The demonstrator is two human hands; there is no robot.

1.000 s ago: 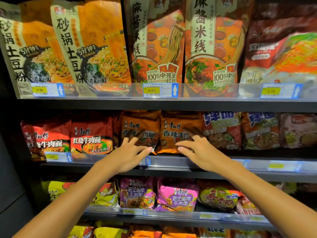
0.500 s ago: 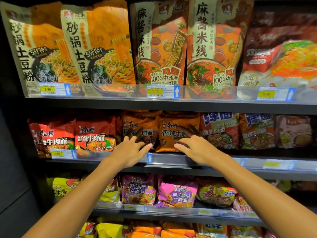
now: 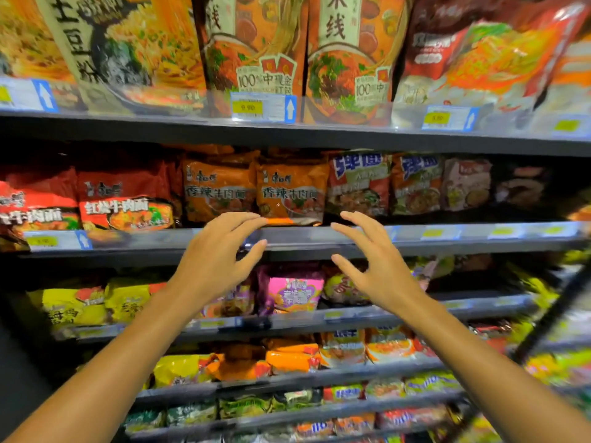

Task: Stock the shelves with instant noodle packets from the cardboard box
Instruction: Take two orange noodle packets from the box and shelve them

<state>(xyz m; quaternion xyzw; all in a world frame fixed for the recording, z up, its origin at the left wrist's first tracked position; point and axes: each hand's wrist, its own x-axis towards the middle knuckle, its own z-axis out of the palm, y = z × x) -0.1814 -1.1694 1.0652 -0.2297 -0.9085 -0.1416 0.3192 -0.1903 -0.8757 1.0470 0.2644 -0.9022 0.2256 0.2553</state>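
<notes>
Two orange spicy-beef noodle packets [image 3: 289, 191] stand side by side on the second shelf [image 3: 319, 241], just behind its front rail. My left hand [image 3: 217, 257] hovers in front of the rail below the left packet, fingers loosely spread, holding nothing. My right hand [image 3: 374, 263] hovers to the right at the same height, fingers spread and empty. Neither hand touches a packet. The cardboard box is out of view.
Red beef noodle packets [image 3: 124, 203] fill the shelf's left, mixed-noodle packets [image 3: 358, 183] its right. Large orange bags [image 3: 256, 49] stand on the top shelf. Purple, yellow and orange packets line lower shelves. Price tags run along each rail. A dark post [image 3: 543, 314] slants at right.
Both hands have drawn back from the orange packets toward me and now hover in front of the rail. The camera has tilted down, showing more lower shelves.
</notes>
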